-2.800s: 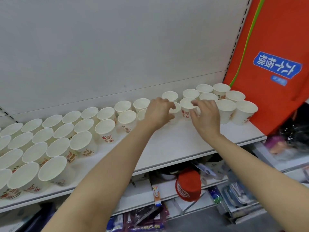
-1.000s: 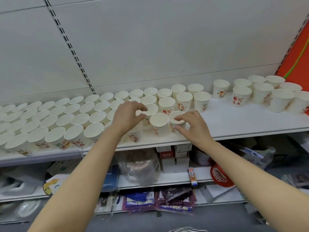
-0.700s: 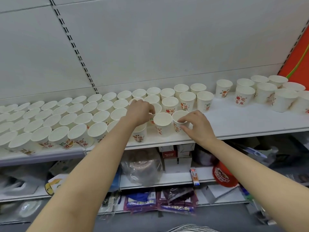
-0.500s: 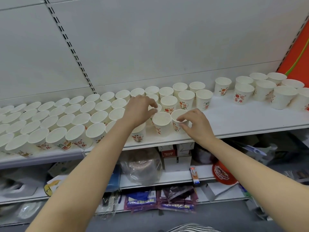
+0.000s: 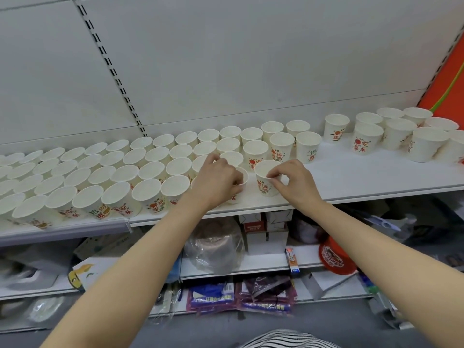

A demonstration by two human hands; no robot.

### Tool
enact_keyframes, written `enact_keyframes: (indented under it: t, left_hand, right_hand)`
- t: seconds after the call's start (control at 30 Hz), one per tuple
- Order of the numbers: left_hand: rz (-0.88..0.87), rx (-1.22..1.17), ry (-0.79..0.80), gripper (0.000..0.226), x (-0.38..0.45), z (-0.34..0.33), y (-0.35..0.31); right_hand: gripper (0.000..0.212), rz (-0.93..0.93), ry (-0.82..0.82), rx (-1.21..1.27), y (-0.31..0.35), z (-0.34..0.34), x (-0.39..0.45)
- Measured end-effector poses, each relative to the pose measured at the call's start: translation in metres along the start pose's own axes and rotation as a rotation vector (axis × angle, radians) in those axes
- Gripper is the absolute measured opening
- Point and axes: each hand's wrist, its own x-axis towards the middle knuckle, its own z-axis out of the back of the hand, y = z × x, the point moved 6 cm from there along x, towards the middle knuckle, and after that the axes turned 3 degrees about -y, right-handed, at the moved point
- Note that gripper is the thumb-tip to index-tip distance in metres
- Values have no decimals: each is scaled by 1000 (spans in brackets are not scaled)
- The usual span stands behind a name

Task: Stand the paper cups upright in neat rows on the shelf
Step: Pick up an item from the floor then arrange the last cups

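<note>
Several white paper cups with red and green print stand upright in rows (image 5: 150,169) on the white shelf (image 5: 364,174). My right hand (image 5: 295,183) pinches the rim of the front-row end cup (image 5: 265,178). My left hand (image 5: 216,180) grips the neighbouring cup (image 5: 241,177), which it mostly hides. A looser group of cups (image 5: 399,134) stands at the shelf's right end, with one cup (image 5: 336,128) apart from it.
The white back panel has a slotted upright (image 5: 110,69). An orange bag (image 5: 449,79) leans at the far right. Lower shelves (image 5: 266,262) hold boxes, a plastic bag, packets and a red cap. Bare shelf lies between the rows and the right-hand group.
Both hands left the right-hand cups and now work at the front-row end. Over the last second my left hand dropped from a third-row cup onto a front-row cup, while my right kept pinching its cup.
</note>
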Motion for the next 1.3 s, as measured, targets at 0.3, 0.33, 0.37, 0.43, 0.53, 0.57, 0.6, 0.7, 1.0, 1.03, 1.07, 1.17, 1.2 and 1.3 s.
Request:
enact_keyframes:
  t: [0.3, 0.33, 0.37, 0.43, 0.53, 0.57, 0.6, 0.7, 1.0, 1.03, 1.07, 1.17, 1.2, 1.3]
  left_hand:
    - [20, -234, 51, 40, -7, 8, 22]
    - [20, -219, 59, 34, -7, 9, 23]
    - [20, -207, 60, 27, -8, 9, 24]
    - [19, -187, 54, 17, -8, 9, 21]
    - [15, -167, 56, 14, -9, 7, 18]
    - [14, -162, 54, 14, -8, 6, 18]
    - [11, -158, 49, 14, -8, 6, 18]
    - [2, -149, 38, 19, -7, 8, 17]
    - [21, -222, 22, 35, -6, 12, 19]
    - [18, -221, 22, 36, -5, 13, 18]
    - [15, -225, 19, 36, -3, 14, 16]
    - [-6, -285, -36, 39, 6, 22, 8]
    - [-16, -306, -65, 39, 12, 26, 4]
    - [-30, -310, -117, 35, 37, 34, -16]
  right_hand:
    - [10, -70, 19, -67, -4, -2, 15]
    - [10, -72, 27, -71, -3, -2, 17]
    - [11, -73, 35, -75, -1, -2, 19]
    - [12, -73, 39, -77, 1, -2, 23]
    - [12, -92, 34, -65, 2, -3, 27]
    - [12, -98, 35, -67, 3, -4, 28]
    - [12, -100, 37, -69, 3, -5, 28]
    - [12, -90, 31, -64, 4, -9, 27]
    - [9, -73, -6, -25, 1, -21, 20]
    - [9, -76, 3, -31, 1, -23, 19]
    - [10, -79, 9, -39, 2, -24, 19]
    - [20, -39, -50, -47, 3, -12, 17]
    - [21, -17, -87, -59, 1, -3, 15]
    - [21, 16, -168, -144, -16, 31, 11]
